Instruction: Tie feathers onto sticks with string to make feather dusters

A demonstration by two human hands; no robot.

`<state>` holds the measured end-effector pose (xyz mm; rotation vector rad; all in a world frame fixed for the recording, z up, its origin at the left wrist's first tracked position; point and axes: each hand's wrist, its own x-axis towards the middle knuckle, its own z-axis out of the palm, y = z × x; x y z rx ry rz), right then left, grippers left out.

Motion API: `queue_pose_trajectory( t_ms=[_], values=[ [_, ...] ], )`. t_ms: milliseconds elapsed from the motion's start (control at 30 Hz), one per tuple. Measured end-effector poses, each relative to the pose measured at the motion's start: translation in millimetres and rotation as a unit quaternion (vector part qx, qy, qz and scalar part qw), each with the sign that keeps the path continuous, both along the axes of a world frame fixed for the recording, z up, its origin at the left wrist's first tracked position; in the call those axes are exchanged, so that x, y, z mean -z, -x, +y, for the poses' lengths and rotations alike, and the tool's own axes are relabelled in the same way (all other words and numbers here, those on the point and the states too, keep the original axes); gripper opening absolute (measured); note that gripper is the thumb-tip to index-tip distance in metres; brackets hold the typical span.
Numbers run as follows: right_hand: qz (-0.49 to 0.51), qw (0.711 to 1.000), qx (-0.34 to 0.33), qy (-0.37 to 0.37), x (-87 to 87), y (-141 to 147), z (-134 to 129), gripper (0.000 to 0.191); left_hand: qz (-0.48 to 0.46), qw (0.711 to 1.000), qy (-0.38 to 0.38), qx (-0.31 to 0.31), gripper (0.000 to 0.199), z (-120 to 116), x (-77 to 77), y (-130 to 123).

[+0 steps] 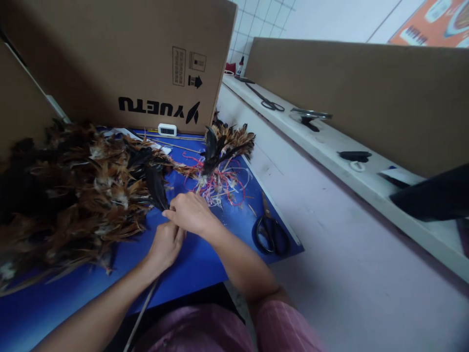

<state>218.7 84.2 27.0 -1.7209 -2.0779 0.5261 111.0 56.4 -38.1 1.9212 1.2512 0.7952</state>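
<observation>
My left hand (166,247) is closed around a thin stick (142,313), whose lower end runs down past the table edge toward my lap. My right hand (192,212) is closed right against it, pinching at the base of dark feathers (157,188) that stick out beyond my fingers. The exact grip point is hidden by my fingers. A large heap of brown and black feathers (106,183) lies to the left of my hands. Ahead lie tangled pink and white strings (223,183) and a smaller feather bunch (236,139).
Black-handled scissors (271,234) lie at the right side of the blue table (205,264). A cardboard box (146,58) stands at the back, with a small white digital display (167,129) before it. A white ledge (322,139) on the right holds another pair of scissors (271,104).
</observation>
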Motion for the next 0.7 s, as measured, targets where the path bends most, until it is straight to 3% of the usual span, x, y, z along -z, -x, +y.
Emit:
queue_pose_trajectory(
  t_ms=[133, 267, 400, 467, 533, 600, 700],
  values=[
    [0.008, 1.000, -0.011, -0.014, -2.6, 2.8, 8.5, 0.020, -0.007, 1.000, 0.001, -0.010, 0.025, -2.1, -0.4, 0.5],
    [0.189, 0.975, 0.037, -0.109, -16.3, 0.6, 12.2, 0.021, -0.071, 0.997, 0.038, 0.008, 0.033, -2.1, 1.0, 0.8],
    [0.429, 0.877, 0.090, -0.196, -33.9, -18.7, 7.9, 0.017, -0.192, 0.969, 0.151, 0.043, 0.049, 0.9, -0.7, -0.7],
    [0.494, 0.827, 0.140, -0.228, -33.2, -34.4, 5.4, 0.017, -0.257, 0.938, 0.229, 0.040, 0.048, 2.5, -5.3, -1.3],
    [0.519, 0.797, 0.193, -0.240, -23.5, -49.6, 4.3, 0.019, -0.302, 0.911, 0.278, 0.033, 0.044, 3.0, -10.8, -1.5],
    [0.553, 0.777, 0.215, -0.209, -8.5, -59.9, 4.4, 0.021, -0.326, 0.896, 0.299, 0.036, 0.040, 2.1, -14.8, -1.8],
    [0.646, 0.733, 0.185, -0.108, 11.1, -63.2, 4.7, 0.025, -0.344, 0.883, 0.314, 0.060, 0.031, -1.2, -15.1, -2.8]
  ],
)
